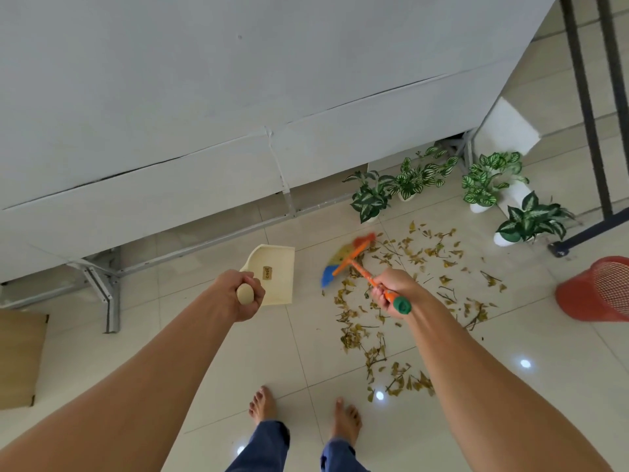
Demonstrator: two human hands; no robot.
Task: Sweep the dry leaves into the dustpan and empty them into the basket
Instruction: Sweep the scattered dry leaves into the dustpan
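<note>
Dry yellow-brown leaves lie scattered over the tiled floor to the right of centre. My left hand grips the handle of a cream dustpan, whose pan sits low over the floor, left of the leaves. My right hand grips the orange, green-capped handle of a broom. Its multicoloured bristle head is blurred at the far left edge of the leaf patch. A red mesh basket lies tilted at the right edge.
Several potted green-and-white plants stand along the far side of the leaves. A white wall panel with metal brackets runs behind the dustpan. A cardboard sheet lies at the left; a black metal frame stands at the right. My bare feet are below.
</note>
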